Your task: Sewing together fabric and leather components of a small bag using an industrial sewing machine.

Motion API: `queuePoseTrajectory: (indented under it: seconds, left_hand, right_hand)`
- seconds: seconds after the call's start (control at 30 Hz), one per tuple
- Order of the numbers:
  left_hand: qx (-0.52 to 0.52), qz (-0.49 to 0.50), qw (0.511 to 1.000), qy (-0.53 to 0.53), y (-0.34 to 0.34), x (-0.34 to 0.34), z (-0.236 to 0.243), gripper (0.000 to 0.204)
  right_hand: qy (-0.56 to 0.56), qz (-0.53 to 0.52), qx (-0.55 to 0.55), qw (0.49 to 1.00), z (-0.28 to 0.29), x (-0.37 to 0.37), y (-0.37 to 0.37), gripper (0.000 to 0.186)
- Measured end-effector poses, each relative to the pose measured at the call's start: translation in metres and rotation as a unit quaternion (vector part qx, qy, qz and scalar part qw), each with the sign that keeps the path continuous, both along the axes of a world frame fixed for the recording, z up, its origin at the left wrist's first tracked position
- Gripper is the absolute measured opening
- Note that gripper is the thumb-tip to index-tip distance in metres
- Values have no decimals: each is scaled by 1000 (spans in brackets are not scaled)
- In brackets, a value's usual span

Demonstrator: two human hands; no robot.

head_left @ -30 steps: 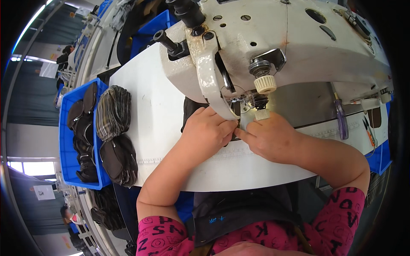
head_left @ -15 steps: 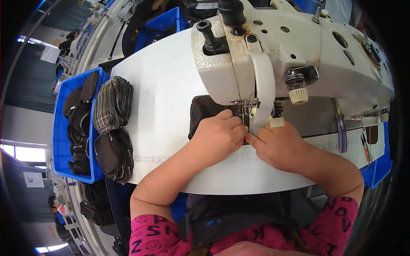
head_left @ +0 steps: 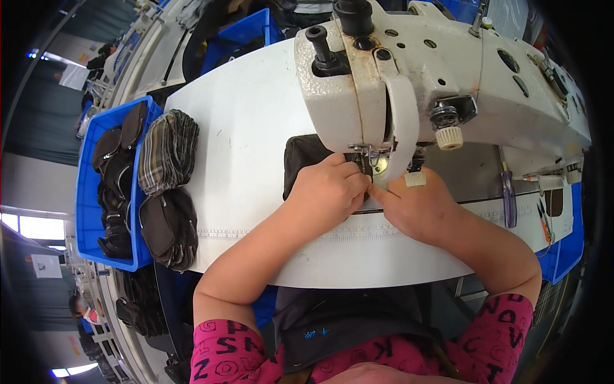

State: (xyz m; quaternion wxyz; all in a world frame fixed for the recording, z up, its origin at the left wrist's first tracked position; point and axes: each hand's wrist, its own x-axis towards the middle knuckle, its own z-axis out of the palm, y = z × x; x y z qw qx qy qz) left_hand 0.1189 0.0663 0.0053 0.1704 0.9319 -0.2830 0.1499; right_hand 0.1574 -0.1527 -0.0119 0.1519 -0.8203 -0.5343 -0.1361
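A dark brown fabric piece with a zipper lies under the needle area of a white sewing machine. My left hand is closed on the near part of the fabric, its fingers bent beside the zipper. From the right, my right hand meets the left fingertips at the fabric's near edge; its thumb and forefinger pinch there. Part of the right hand is hidden behind the machine's knob and lever. The needle tip itself is too small to make out.
At the left, a blue bin holds dark pouches. Beside it lie a stack of plaid fabric pieces and a stack of dark pouches. A purple-handled screwdriver is right of the machine's needle area. A printed ruler strip runs along the near table.
The whole view has shifted slightly. Both hands stay at the fabric's near edge, with the fingertips in nearly the same place by the zipper.
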Motion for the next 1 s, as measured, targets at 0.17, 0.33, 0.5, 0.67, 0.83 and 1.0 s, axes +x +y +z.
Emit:
queuePoseTrajectory:
  seconds: [0.17, 0.33, 0.5, 0.67, 0.83, 1.0]
  left_hand:
    - [-16, -3, 1000, 1, 2, 2, -2, 9]
    - [-34, 4, 999, 28, 3, 3, -5, 12]
    - [-32, 10, 999, 44, 2, 2, -4, 13]
    - [-22, 20, 999, 27, 0, 6, -3, 16]
    - [-31, 33, 998, 34, 3, 8, -6, 14]
    - [-38, 32, 998, 30, 2, 8, -5, 13]
  right_hand:
    - [3, 15, -1, 1000, 2, 1, -2, 34]
    - [25, 37, -6, 999, 0, -1, -4, 35]
    - [21, 39, 16, 999, 2, -1, -2, 34]
    - [10, 8, 0, 1000, -8, 1, -2, 36]
    - [-13, -1, -1, 1000, -7, 3, 0, 37]
    - [16, 7, -3, 1000, -3, 3, -1, 38]
